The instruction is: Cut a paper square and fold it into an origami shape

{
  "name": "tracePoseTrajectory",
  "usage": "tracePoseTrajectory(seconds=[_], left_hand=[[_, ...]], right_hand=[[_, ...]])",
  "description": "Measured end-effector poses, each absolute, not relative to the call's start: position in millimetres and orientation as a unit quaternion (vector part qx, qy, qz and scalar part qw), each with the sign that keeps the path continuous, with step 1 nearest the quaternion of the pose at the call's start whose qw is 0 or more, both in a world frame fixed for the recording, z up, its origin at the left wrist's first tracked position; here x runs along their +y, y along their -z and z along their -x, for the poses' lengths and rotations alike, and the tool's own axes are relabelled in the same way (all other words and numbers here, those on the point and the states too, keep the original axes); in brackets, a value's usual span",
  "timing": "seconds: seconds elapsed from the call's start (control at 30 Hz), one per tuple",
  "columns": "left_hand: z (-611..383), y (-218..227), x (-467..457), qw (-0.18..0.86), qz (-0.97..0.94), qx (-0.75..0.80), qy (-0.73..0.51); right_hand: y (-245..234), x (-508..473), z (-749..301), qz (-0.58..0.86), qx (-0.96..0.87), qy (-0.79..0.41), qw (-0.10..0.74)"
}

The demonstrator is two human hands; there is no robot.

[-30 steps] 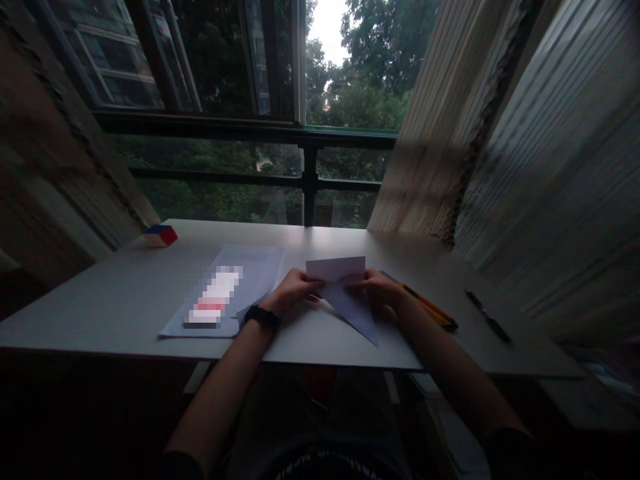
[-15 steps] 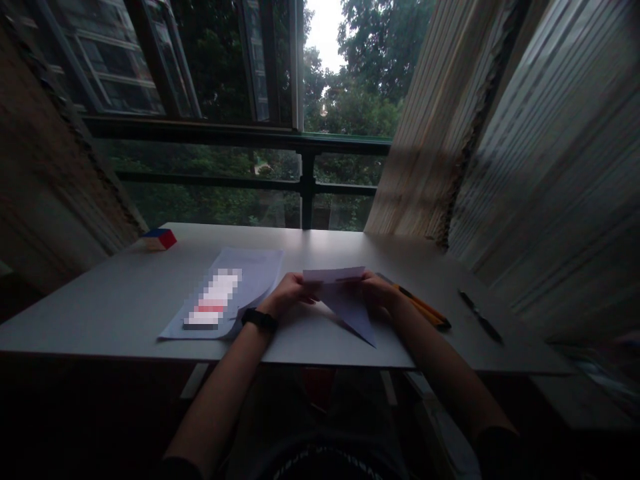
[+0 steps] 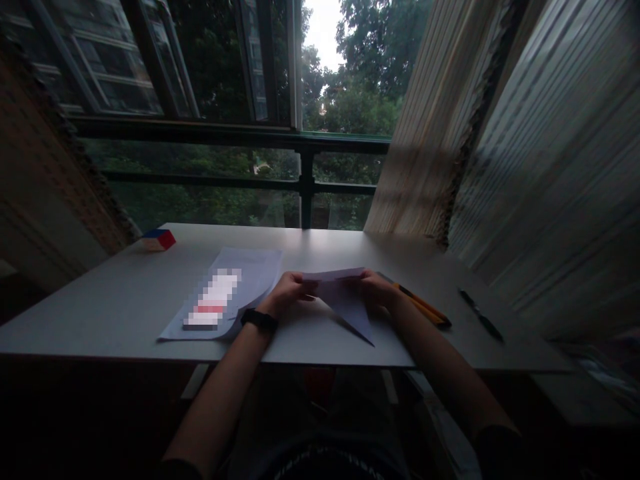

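Between my two hands is a folded sheet of white paper [image 3: 345, 303], raised a little off the table, with one pointed corner hanging down toward the front edge. My left hand [image 3: 291, 292] pinches its left end; a dark band circles that wrist. At the right end, my right hand [image 3: 376, 288] grips the paper with thumb and fingers. Some fingertips are hidden by the fold. Left of my left hand lies a flat sheet of paper [image 3: 260, 270], partly blurred out, its near right corner curling up.
On the white table [image 3: 110, 313] a yellow and black utility knife [image 3: 425, 308] lies beside my right forearm. Farther right is a dark pen [image 3: 480, 315]. A red, blue and white cube [image 3: 160, 240] sits at the far left. A window and curtains [image 3: 415, 133] stand behind the table.
The folded paper's top edge has tilted slightly, its left side dipping. Both hands keep their hold in almost the same place.
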State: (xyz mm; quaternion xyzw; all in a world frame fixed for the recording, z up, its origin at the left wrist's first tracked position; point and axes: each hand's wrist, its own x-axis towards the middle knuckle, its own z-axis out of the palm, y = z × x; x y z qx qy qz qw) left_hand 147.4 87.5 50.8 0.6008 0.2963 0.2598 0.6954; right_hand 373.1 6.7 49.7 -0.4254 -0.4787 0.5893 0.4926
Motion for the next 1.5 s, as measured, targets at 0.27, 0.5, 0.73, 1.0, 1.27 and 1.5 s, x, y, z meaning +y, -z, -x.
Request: tracePoseTrajectory(seconds=[0.27, 0.5, 0.73, 1.0, 1.27, 1.5], left_hand=[[-148, -55, 83, 0.674, -0.641, 0.289, -0.226], [-149, -52, 86, 0.688, -0.607, 0.302, -0.259], [-149, -51, 87, 0.699, -0.583, 0.309, -0.275], [-148, -56, 84, 0.705, -0.584, 0.293, -0.276], [-149, -60, 87, 0.739, -0.485, 0.300, -0.360], [-149, -63, 81, 0.791, -0.455, 0.272, -0.305]], right_hand=[[-51, 6, -370, 0.430, -0.480, -0.593, 0.482], [-50, 6, -369, 0.416, -0.472, -0.599, 0.495], [-50, 5, -368, 0.405, -0.467, -0.609, 0.498], [-55, 5, -369, 0.460, -0.447, -0.597, 0.483], [-60, 4, -359, 0.461, -0.396, -0.568, 0.554], [-57, 7, -335, 0.469, -0.425, -0.458, 0.624]])
